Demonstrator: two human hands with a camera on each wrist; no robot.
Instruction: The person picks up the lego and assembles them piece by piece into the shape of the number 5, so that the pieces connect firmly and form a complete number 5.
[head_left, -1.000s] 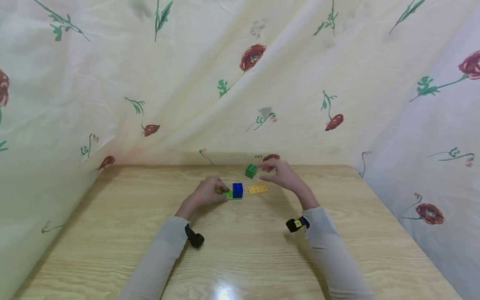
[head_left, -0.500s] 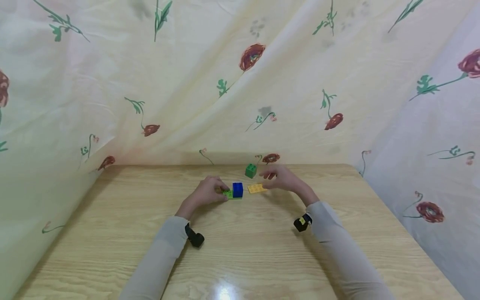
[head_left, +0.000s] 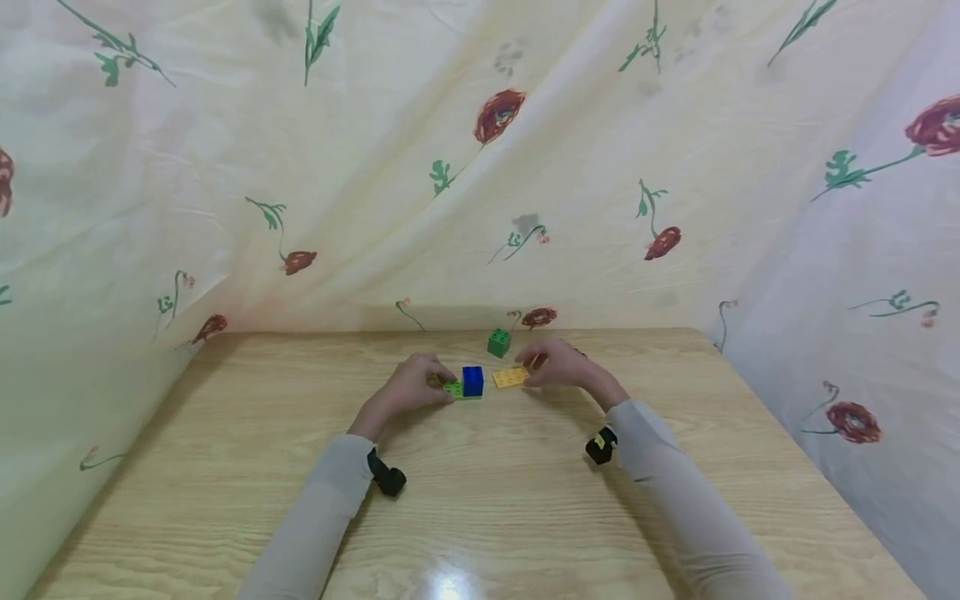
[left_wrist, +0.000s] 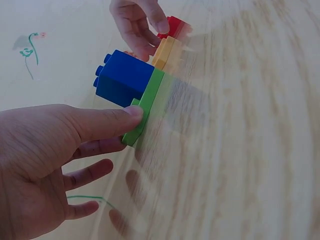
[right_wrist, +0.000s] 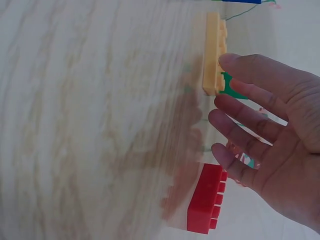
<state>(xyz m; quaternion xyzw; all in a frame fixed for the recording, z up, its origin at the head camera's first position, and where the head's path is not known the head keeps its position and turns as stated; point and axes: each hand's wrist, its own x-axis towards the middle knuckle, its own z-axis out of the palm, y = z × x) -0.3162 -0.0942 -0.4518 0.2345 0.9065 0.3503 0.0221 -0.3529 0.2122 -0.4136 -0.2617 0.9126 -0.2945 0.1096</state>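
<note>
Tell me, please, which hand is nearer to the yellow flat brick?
Right. The right hand is at the right end of the yellow flat brick; the left hand is to its left, past the blue brick.

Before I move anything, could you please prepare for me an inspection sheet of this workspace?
Surface: wood-grain table, with a bright reflection low in the head view.
Job's things: blue brick standing on a light green plate; yellow plate beside them; green brick farther back; red brick near the right hand.
Clutter: nothing seen.
Hands: left hand pinches the light green plate; right hand is at the yellow plate, fingers spread, firm contact unclear.
Cables: nothing seen.
Surroundings: flower-patterned cloth behind and at both sides.
</note>
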